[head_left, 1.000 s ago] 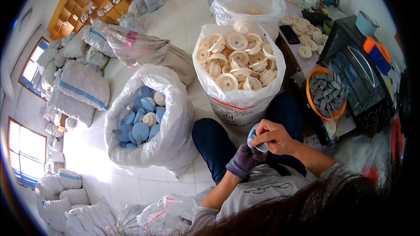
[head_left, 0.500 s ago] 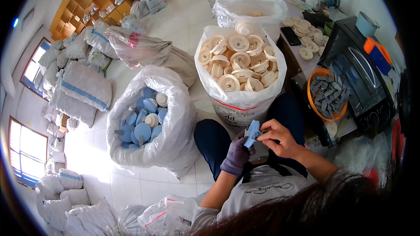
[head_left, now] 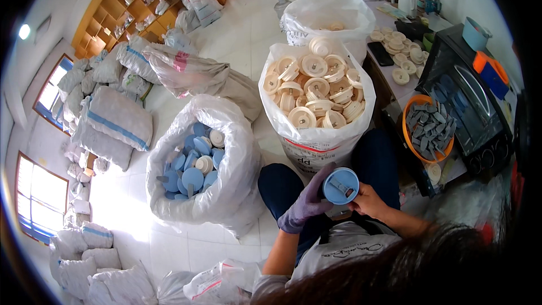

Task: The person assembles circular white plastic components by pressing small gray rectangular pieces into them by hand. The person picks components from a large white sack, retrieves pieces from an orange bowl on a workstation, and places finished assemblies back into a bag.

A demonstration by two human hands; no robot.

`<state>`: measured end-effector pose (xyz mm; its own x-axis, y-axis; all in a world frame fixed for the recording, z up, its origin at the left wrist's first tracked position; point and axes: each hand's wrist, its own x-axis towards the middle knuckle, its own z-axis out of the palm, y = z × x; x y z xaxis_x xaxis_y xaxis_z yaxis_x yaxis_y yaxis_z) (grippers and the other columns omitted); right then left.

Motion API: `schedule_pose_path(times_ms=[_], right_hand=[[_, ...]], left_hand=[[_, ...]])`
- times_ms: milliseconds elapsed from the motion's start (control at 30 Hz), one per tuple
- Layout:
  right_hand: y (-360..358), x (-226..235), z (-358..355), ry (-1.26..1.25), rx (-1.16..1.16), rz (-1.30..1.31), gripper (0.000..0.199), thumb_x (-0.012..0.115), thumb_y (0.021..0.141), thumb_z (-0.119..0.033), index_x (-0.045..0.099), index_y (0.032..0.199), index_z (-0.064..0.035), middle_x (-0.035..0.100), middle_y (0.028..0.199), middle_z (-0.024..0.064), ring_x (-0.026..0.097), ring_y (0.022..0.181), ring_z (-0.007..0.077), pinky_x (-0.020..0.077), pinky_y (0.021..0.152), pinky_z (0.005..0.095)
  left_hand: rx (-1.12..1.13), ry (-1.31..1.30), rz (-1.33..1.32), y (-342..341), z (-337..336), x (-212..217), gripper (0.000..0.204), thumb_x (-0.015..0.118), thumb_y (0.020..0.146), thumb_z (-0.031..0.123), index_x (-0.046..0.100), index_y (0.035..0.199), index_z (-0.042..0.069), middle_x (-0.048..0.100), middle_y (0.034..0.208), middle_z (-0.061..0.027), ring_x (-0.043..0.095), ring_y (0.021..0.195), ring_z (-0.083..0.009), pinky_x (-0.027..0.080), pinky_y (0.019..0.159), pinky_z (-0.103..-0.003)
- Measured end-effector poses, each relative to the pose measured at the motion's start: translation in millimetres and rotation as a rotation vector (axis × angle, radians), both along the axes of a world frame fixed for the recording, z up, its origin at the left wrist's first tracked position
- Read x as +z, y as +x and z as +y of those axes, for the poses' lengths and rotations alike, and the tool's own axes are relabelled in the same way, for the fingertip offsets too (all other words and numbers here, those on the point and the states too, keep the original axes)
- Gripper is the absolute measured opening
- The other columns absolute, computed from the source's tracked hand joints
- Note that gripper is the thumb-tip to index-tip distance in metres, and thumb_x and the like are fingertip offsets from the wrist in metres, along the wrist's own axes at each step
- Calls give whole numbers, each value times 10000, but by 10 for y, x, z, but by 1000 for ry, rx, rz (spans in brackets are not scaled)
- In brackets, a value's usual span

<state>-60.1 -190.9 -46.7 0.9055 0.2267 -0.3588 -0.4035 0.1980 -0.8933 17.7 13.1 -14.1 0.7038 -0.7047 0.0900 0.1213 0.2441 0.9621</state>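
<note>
A round blue disc (head_left: pixel 340 186) with a small grey piece on its face is held flat-side up over my lap. My left hand (head_left: pixel 305 203), in a purple glove, grips its left edge. My right hand (head_left: pixel 368 200), bare, holds its lower right edge. Just ahead stands a white sack (head_left: pixel 316 144) heaped with cream round discs (head_left: pixel 316 87). To my left an open white sack (head_left: pixel 231 192) holds blue discs (head_left: pixel 189 172) and a few cream ones.
An orange bowl (head_left: pixel 407 136) of grey clips sits at my right beside a black oven-like appliance (head_left: pixel 471 116). A low table (head_left: pixel 395 87) carries more cream discs. Another white sack (head_left: pixel 327 14) stands farther off. Stacked filled bags (head_left: pixel 113 118) and wooden shelves (head_left: pixel 130 5) line the left.
The blue disc has been turned from edge-on to face up and lifted slightly forward between both hands. My left hand now grips its side.
</note>
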Motion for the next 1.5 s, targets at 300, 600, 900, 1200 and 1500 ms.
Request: schedule_pose_path(times_ms=[300,600,900,1200,1500], right_hand=[[20,58,96,48,89,-29,120,454,984,-103,479,1079,-33,583,763,81,472,444,96,379,381,244],[216,85,119,-10,226,3,112,440,981,-89,490,1040,-8,602,743,100,478,408,110,392,365,254],[312,189,179,-272,305,-126,117,520,935,-100,564,958,6,635,776,116,585,542,152,470,498,293],[1780,1022,-120,-1092,-310,-1069,110,637,819,-117,622,905,-51,582,766,132,622,764,337,482,656,397],[2270,931,-506,-394,-330,-669,196,549,885,-108,563,1078,-76,534,643,51,508,519,143,440,472,315]], left_hand=[[492,46,92,-158,-243,-230,549,683,806,22,485,1316,-23,571,1261,-109,552,1112,-164,430,974,-293],[513,13,281,-153,-187,-239,474,726,803,169,562,1207,-17,630,1086,-70,582,987,-136,460,881,-277],[627,26,365,-97,-119,-318,319,695,829,154,598,1079,-18,648,954,-68,617,847,-143,492,798,-285],[291,-552,913,39,155,-546,303,585,874,50,554,1175,43,627,1080,-87,615,1018,-241,486,950,-418],[319,-348,727,-79,58,-378,326,608,852,48,557,1171,3,641,1055,-91,631,986,-221,501,915,-358]])
